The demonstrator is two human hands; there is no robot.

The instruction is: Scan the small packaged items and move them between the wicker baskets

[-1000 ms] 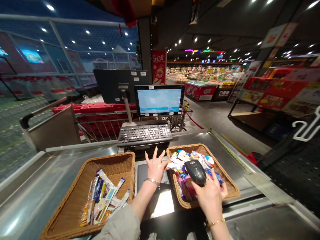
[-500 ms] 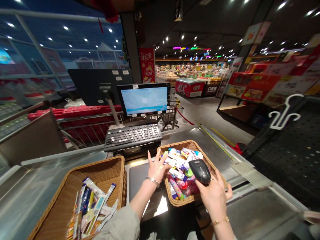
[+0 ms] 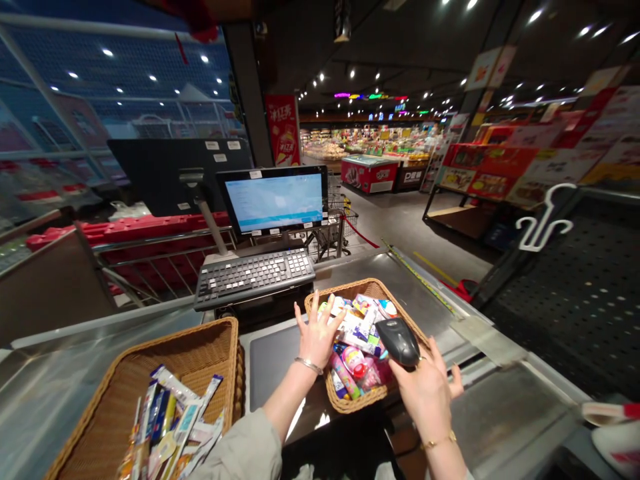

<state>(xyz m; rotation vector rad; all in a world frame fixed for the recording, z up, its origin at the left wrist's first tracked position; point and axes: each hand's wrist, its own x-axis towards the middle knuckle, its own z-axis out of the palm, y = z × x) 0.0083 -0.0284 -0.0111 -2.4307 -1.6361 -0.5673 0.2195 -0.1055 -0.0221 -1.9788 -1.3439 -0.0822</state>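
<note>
My left hand [image 3: 317, 335] reaches over the near-left rim of the right wicker basket [image 3: 400, 303], fingers spread and resting on the colourful snack packets [image 3: 357, 327] piled inside. My right hand [image 3: 427, 390] hovers over the same basket's near-right side, closed around a black handheld barcode scanner [image 3: 399, 341] that points down at the packets. A second wicker basket [image 3: 150, 353] at the lower left holds several long snack sachets [image 3: 173, 427].
A black keyboard [image 3: 254, 273] and a lit touchscreen [image 3: 273, 200] stand behind the baskets on the steel checkout counter [image 3: 505, 420]. A dark scanner plate [image 3: 270, 360] lies between the baskets. Red shopping carts [image 3: 125, 230] line the left; store aisles stretch away on the right.
The view has swung to the right, so both baskets sit further left. My left hand has slid deeper onto the packets, and the scanner stays held over the right basket.
</note>
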